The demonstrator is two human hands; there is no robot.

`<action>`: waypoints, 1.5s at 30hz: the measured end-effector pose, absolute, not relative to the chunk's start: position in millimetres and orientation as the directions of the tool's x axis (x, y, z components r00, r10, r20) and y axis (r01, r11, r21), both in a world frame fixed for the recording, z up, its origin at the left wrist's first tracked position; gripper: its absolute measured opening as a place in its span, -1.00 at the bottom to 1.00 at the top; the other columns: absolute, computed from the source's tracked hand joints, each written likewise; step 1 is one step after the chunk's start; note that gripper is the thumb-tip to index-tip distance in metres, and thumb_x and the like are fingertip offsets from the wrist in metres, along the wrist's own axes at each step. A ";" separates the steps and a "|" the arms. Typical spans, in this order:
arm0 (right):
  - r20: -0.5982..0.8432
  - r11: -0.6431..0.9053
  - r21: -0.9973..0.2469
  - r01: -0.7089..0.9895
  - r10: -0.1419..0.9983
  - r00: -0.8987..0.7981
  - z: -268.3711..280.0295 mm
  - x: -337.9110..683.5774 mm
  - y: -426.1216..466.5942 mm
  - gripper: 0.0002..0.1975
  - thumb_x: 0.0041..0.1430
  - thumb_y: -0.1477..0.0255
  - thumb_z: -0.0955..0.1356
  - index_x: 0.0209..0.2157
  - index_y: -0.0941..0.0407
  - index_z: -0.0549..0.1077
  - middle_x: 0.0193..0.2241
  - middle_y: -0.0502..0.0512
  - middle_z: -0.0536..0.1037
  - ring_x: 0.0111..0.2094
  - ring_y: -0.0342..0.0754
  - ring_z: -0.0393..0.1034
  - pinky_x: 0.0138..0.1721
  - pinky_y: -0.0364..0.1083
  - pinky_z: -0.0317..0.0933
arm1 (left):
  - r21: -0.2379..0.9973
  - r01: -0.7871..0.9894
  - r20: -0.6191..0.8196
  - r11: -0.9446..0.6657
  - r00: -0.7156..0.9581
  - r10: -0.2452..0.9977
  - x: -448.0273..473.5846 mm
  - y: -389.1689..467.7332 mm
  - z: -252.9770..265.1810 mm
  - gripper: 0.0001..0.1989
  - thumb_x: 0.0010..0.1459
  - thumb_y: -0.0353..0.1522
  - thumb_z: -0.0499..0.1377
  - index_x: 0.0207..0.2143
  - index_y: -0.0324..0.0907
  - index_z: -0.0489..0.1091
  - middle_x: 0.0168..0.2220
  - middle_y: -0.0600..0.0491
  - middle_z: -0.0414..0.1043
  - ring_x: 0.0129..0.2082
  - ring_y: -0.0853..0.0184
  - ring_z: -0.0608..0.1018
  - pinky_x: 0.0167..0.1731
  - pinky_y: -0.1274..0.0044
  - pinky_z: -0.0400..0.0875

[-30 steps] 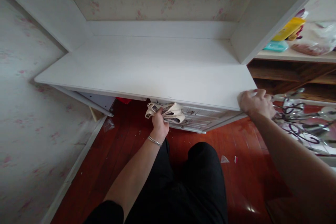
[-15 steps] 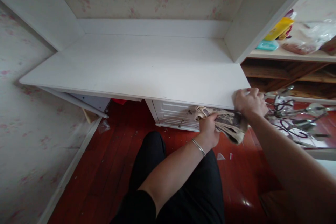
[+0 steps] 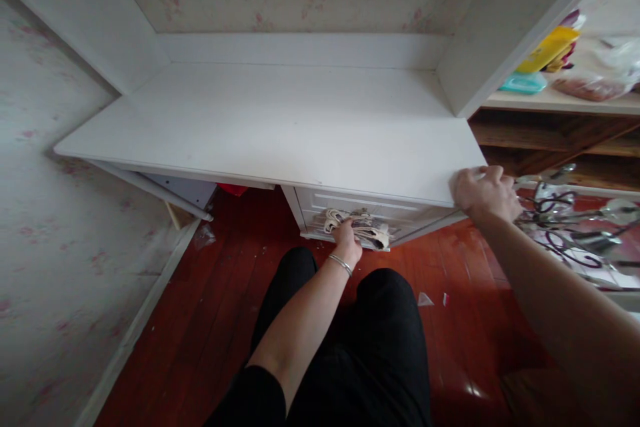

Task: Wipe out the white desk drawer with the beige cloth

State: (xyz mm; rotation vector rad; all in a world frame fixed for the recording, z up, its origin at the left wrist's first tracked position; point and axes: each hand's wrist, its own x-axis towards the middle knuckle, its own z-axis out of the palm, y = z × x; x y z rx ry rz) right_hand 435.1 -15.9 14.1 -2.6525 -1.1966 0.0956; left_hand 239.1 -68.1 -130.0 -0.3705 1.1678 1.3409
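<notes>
While the crumpled cloth (image 3: 357, 227) sat out near the desk's right corner half a second ago, it is now bunched against the white drawer fronts (image 3: 350, 203) under the middle of the desktop, so the wiping has swept back leftward along them. My left hand (image 3: 346, 240) is clenched around that cloth, and my right hand (image 3: 484, 192) still curls its fingers over the front right corner of the white desk (image 3: 280, 127), with a tangle of dark metal scrollwork (image 3: 565, 213) just beyond it

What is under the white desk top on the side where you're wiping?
Under the white wooden desk top sits a white drawer unit. The left hand presses a crumpled patterned cloth against its front, covering the handles. Drawer contents are hidden.
</notes>
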 end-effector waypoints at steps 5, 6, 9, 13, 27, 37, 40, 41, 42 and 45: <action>0.024 -0.645 -0.230 0.729 0.745 0.667 16.3 432.8 -17.3 -0.45 0.22 0.11 0.10 0.12 0.11 0.25 0.11 0.43 0.32 0.13 0.34 0.24 0.05 0.26 0.16 | 0.517 -0.839 -0.748 0.169 -0.347 0.565 168.6 -66.6 -110.5 -0.88 -0.01 -0.58 0.16 -0.40 -0.24 0.35 -0.47 0.07 0.49 -0.50 0.37 0.57 -0.30 0.46 0.50; 0.026 -0.647 -0.228 0.728 0.743 0.669 16.7 432.4 -17.5 -0.44 0.21 0.11 0.11 0.13 0.12 0.24 0.11 0.43 0.32 0.13 0.34 0.24 0.06 0.26 0.16 | 0.535 -0.831 -0.731 0.154 -0.364 0.578 157.8 -67.5 -102.3 -0.86 -0.02 -0.58 0.18 -0.38 -0.24 0.37 -0.45 0.06 0.51 -0.47 0.35 0.58 -0.28 0.45 0.51; 0.024 -0.650 -0.226 0.726 0.741 0.671 16.6 432.6 -17.3 -0.44 0.21 0.11 0.11 0.13 0.12 0.24 0.11 0.44 0.32 0.13 0.34 0.24 0.06 0.25 0.17 | 0.579 -0.807 -0.663 0.114 -0.385 0.641 138.7 -72.9 -70.7 -0.80 -0.05 -0.56 0.21 -0.30 -0.24 0.43 -0.37 0.03 0.54 -0.39 0.31 0.60 -0.23 0.43 0.51; 0.016 -0.654 -0.213 0.726 0.741 0.672 14.7 434.5 -16.3 -0.46 0.22 0.11 0.10 0.12 0.09 0.24 0.10 0.42 0.32 0.13 0.32 0.25 0.05 0.24 0.18 | 0.594 -0.802 -0.550 0.066 -0.345 0.761 149.5 -84.2 -26.3 -0.74 -0.04 -0.51 0.24 -0.22 -0.24 0.45 -0.28 -0.01 0.56 -0.28 0.28 0.60 -0.16 0.44 0.50; 0.016 -0.642 -0.221 0.734 0.750 0.661 13.7 436.4 -15.5 -0.44 0.20 0.08 0.08 0.10 0.10 0.23 0.09 0.42 0.31 0.10 0.35 0.25 0.01 0.26 0.16 | 0.261 -0.909 -0.675 0.325 0.068 0.734 335.8 -89.9 -38.4 -0.80 -0.10 -0.53 0.25 -0.34 -0.25 0.43 -0.35 0.00 0.52 -0.39 0.34 0.59 -0.33 0.53 0.48; 0.006 -0.639 -0.207 0.740 0.756 0.654 17.5 435.2 -16.9 -0.45 0.23 0.11 0.08 0.12 0.12 0.22 0.09 0.43 0.32 0.11 0.33 0.26 0.05 0.24 0.18 | 0.392 -0.868 -0.816 0.305 -0.175 0.550 322.1 -79.0 -127.5 -0.85 -0.03 -0.54 0.20 -0.35 -0.24 0.35 -0.41 0.05 0.50 -0.47 0.38 0.56 -0.39 0.54 0.46; 0.016 -0.641 -0.213 0.737 0.752 0.659 16.1 436.5 -15.8 -0.45 0.21 0.10 0.08 0.11 0.11 0.23 0.09 0.42 0.32 0.10 0.35 0.28 0.04 0.25 0.19 | 0.463 -0.852 -0.802 0.244 -0.285 0.525 285.7 -76.2 -141.5 -0.85 -0.02 -0.54 0.21 -0.36 -0.22 0.34 -0.41 0.08 0.50 -0.46 0.39 0.57 -0.36 0.54 0.47; 0.017 -0.643 -0.213 0.735 0.750 0.661 15.8 436.7 -15.5 -0.44 0.21 0.10 0.08 0.12 0.11 0.23 0.09 0.42 0.32 0.10 0.36 0.28 0.03 0.25 0.19 | 0.482 -0.847 -0.793 0.226 -0.311 0.525 271.4 -74.7 -142.3 -0.86 -0.02 -0.54 0.21 -0.37 -0.22 0.33 -0.41 0.08 0.50 -0.46 0.38 0.57 -0.35 0.53 0.48; 0.017 -0.645 -0.214 0.734 0.749 0.663 15.6 436.7 -15.4 -0.44 0.21 0.10 0.08 0.12 0.11 0.23 0.10 0.42 0.32 0.09 0.36 0.28 0.03 0.25 0.19 | 0.499 -0.841 -0.782 0.209 -0.333 0.526 256.4 -73.1 -141.1 -0.86 -0.01 -0.55 0.20 -0.38 -0.22 0.33 -0.42 0.07 0.50 -0.46 0.38 0.57 -0.35 0.51 0.49; 0.005 -0.646 -0.220 0.731 0.749 0.663 16.2 435.7 -15.9 -0.43 0.20 0.10 0.07 0.12 0.09 0.24 0.11 0.41 0.31 0.10 0.36 0.27 0.03 0.26 0.17 | 0.551 -0.819 -0.746 0.158 -0.398 0.533 210.2 -69.2 -128.6 -0.88 0.00 -0.55 0.19 -0.38 -0.21 0.35 -0.44 0.08 0.50 -0.47 0.37 0.57 -0.33 0.49 0.50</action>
